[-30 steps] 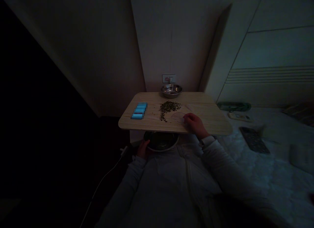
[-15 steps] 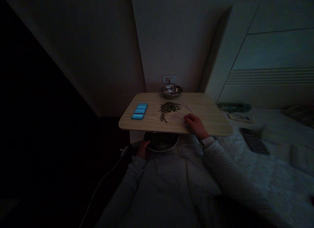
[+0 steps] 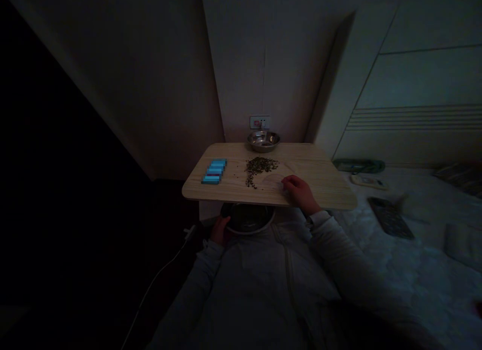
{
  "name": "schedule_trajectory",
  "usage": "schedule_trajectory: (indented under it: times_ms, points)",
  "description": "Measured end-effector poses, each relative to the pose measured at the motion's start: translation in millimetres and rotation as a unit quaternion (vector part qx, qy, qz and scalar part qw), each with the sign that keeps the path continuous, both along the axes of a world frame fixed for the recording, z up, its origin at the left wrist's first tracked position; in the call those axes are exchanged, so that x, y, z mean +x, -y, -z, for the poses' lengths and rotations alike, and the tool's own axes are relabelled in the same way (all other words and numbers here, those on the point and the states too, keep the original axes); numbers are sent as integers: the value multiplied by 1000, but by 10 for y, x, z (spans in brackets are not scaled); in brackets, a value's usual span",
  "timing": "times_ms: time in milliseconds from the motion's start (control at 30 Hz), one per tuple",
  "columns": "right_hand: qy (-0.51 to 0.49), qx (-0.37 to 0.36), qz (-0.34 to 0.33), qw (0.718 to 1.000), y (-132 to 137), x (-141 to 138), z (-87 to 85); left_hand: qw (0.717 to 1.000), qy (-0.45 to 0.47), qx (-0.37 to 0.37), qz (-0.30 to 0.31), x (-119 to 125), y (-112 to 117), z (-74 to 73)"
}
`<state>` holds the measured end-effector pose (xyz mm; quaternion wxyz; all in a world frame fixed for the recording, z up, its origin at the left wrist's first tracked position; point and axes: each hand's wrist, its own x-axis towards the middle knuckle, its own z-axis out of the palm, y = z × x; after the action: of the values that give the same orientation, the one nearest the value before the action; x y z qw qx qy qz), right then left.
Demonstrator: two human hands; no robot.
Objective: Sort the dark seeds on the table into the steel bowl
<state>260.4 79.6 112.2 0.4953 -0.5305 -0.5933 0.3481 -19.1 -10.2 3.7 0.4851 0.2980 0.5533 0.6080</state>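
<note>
My left hand (image 3: 219, 230) grips the left rim of a large dark basin (image 3: 248, 230) with a pale edge, held at my lap below the table's front edge. Resting at the front of the wooden table (image 3: 320, 187), my right hand (image 3: 299, 192) has its fingers pinched together. What they hold, if anything, is too dim to make out. A faint, clear-looking outline (image 3: 271, 179) lies by its fingertips. To its left spreads a patch of small dark bits like seeds or beans (image 3: 260, 165), with a tail of loose ones trailing forward.
A shiny metal bowl (image 3: 263, 142) stands at the table's back edge, under a wall socket (image 3: 259, 122). A blurred-out blue screen (image 3: 214, 171) lies on the left. On the bed at right are a green bottle (image 3: 359, 165), a pale remote-like object (image 3: 368, 182) and a dark phone-shaped object (image 3: 390, 217).
</note>
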Motion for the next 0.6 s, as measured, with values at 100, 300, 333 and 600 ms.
schedule_trajectory:
  times_ms: [100, 300, 333, 600]
  points:
    - [-6, 14, 2, 1000, -10, 4, 23, 1000, 9, -2, 14, 59, 14, -79]
    - [-15, 21, -6, 1000, -19, 14, 35, 999, -29, 3, 37, 97, 35, -179]
    - [-19, 19, -8, 1000, -19, 13, 33, 999, -30, 6, 43, 100, 40, -172]
    - [-8, 24, 6, 1000, -39, 6, 41, 999, 28, 3, 42, 159, 45, -91]
